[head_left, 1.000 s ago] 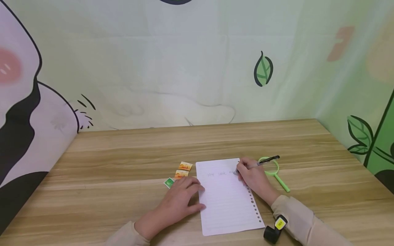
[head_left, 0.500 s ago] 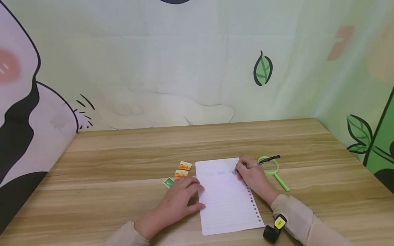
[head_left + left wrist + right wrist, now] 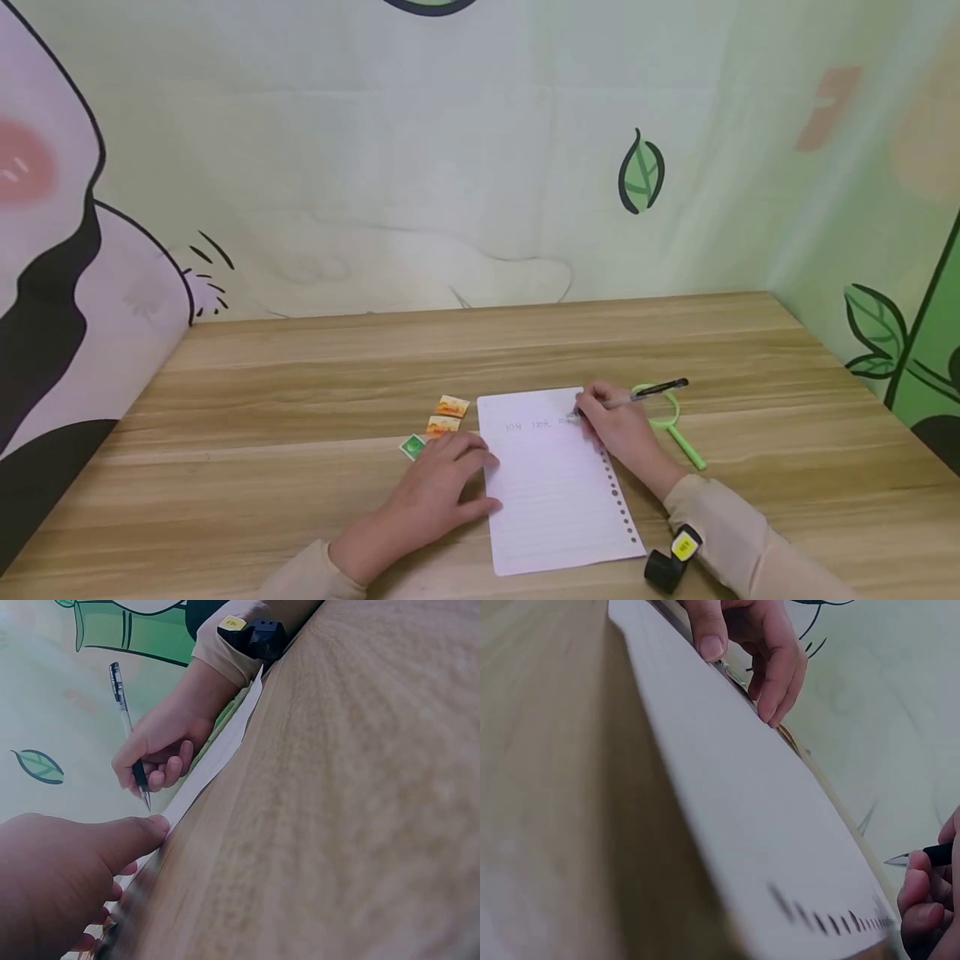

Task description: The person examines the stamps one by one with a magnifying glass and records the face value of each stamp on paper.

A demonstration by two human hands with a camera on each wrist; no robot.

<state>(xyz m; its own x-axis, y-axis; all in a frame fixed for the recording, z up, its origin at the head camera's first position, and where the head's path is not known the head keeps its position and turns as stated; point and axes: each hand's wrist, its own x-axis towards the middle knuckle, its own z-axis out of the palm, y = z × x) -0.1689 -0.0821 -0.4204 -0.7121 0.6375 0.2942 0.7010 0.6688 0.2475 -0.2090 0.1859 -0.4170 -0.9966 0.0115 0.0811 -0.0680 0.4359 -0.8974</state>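
My right hand (image 3: 618,433) pinches a black-capped pen (image 3: 663,387) near its tip, over the upper right of a lined, punched sheet of paper (image 3: 555,508). A short row of handwriting runs along the sheet's top. In the left wrist view the pen (image 3: 118,686) leans, point downward, beneath the curled fingers. My left hand (image 3: 442,479) rests at the sheet's left edge, thumb and fingers spread and relaxed. Just beyond it lie two orange stamp-like pieces (image 3: 452,406) and a green one (image 3: 412,447), partly covered by that hand.
A green magnifying glass (image 3: 686,446) lies right of the paper, its ring partly behind the right hand. A black strap device with a yellow label (image 3: 684,547) sits at the right sleeve. Behind the wooden table (image 3: 300,367) hangs a printed cloth backdrop (image 3: 450,167).
The right hand and pen have shifted very slightly, and the last group of handwriting beside the pen tip shows more strokes. The left hand and the paper stay in place.
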